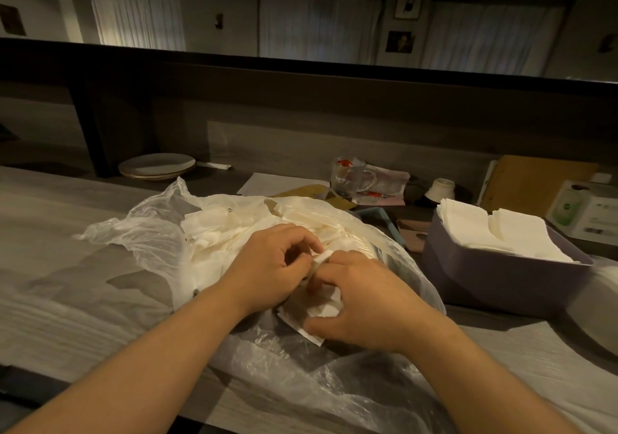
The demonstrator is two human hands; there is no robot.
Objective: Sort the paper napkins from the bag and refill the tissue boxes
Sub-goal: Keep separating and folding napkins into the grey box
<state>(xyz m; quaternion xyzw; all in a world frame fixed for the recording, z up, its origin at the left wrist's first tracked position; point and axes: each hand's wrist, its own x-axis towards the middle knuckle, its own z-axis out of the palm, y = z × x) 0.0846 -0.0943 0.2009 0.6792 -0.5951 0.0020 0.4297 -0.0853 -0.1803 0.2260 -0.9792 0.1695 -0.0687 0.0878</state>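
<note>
Working over the open plastic bag (143, 233), the left hand (271, 263) and right hand (364, 303) both pinch one crumpled napkin (322, 306), likely straightening it for the half-filled tissue box (501, 273) waiting alongside on the right.

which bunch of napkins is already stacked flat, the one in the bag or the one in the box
The napkins in the purple box at right: its napkin stack lies flat and squared, while the napkins in the plastic bag are a loose crumpled heap.

surface: grey wood-grain counter (67, 249) | on it: plastic bag (150, 233), purple tissue box (501, 276), plates (157, 166), glass mug (351, 176)
</note>
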